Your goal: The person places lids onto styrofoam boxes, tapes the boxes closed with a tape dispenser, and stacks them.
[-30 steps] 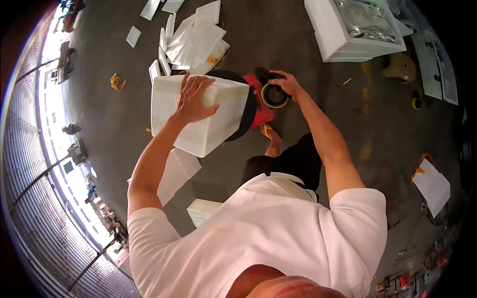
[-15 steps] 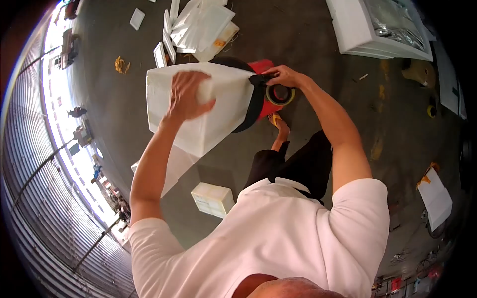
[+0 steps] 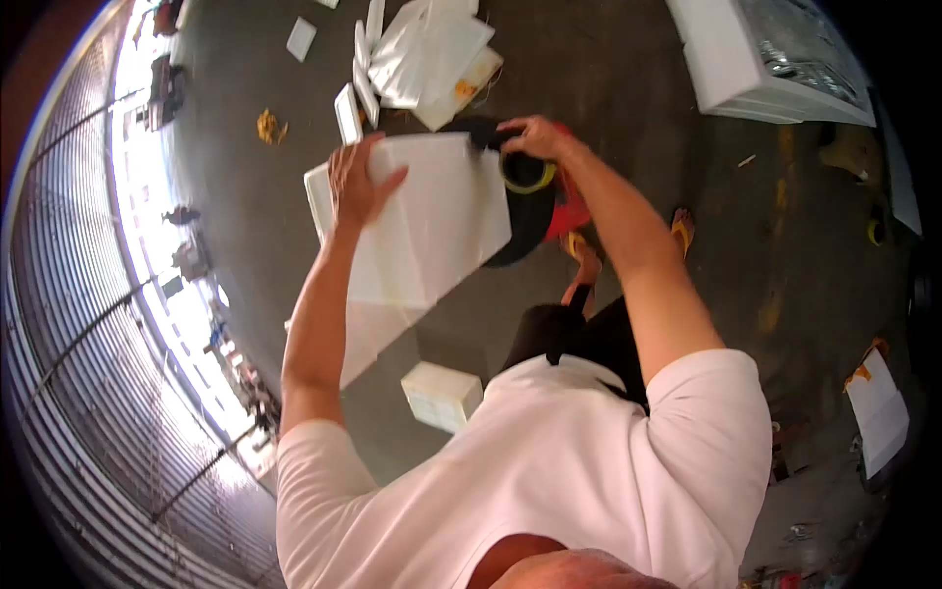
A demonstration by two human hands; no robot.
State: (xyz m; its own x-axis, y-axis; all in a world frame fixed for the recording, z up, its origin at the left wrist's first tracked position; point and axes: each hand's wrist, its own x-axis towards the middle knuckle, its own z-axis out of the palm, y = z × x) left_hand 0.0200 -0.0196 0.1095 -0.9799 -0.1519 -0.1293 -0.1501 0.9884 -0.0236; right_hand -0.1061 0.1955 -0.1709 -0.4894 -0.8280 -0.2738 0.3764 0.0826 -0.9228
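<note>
A white foam box [image 3: 432, 211] rests at an angle on a round black support [image 3: 530, 231] with red showing beneath it. My left hand [image 3: 358, 187] lies against the box's left part, its thumb spread away from the fingers; slight blur hides how firmly it touches. At the box's right end, my right hand [image 3: 538, 139] has its fingers wrapped round a dark tape dispenser. The dispenser carries a tape roll [image 3: 527, 174] with a yellowish rim, hanging just below the fingers. Whether tape is stuck to the box cannot be made out.
White foam lids and panels [image 3: 422, 59] are heaped beyond the box. A smaller foam box [image 3: 442, 396] sits on the floor by my legs. Large white boxes [image 3: 736, 79] stand at far right, and a white piece [image 3: 876, 417] lies lower right.
My right hand has moved left with the tape dispenser, closer over the box's end. My left hand has shifted toward the box's far-left edge. The whole view has swung slightly.
</note>
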